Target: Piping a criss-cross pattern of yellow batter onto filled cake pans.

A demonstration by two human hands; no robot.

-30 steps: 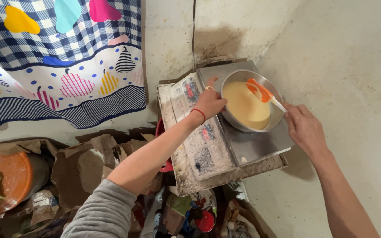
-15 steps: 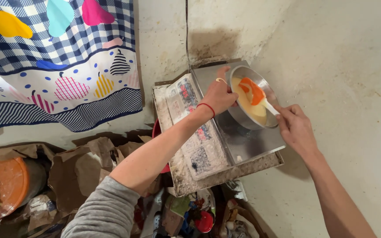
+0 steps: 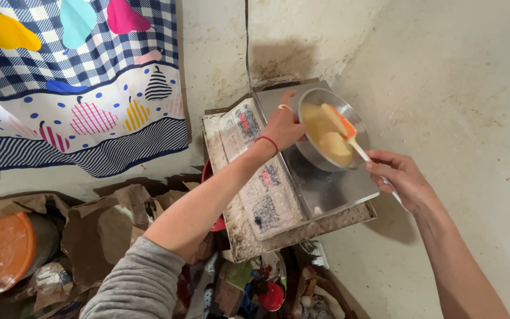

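Pale yellow batter fills a silver bowl, stirred by an orange, white-handled spatula. A red band circles the wrist above a grey sleeve. A blue-checked cloth shows striped, dotted pears.

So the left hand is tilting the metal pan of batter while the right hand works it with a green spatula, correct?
Not quite: the head view shows an orange spatula, not green. The left hand does tilt the metal pan of batter, and the right hand holds the spatula.
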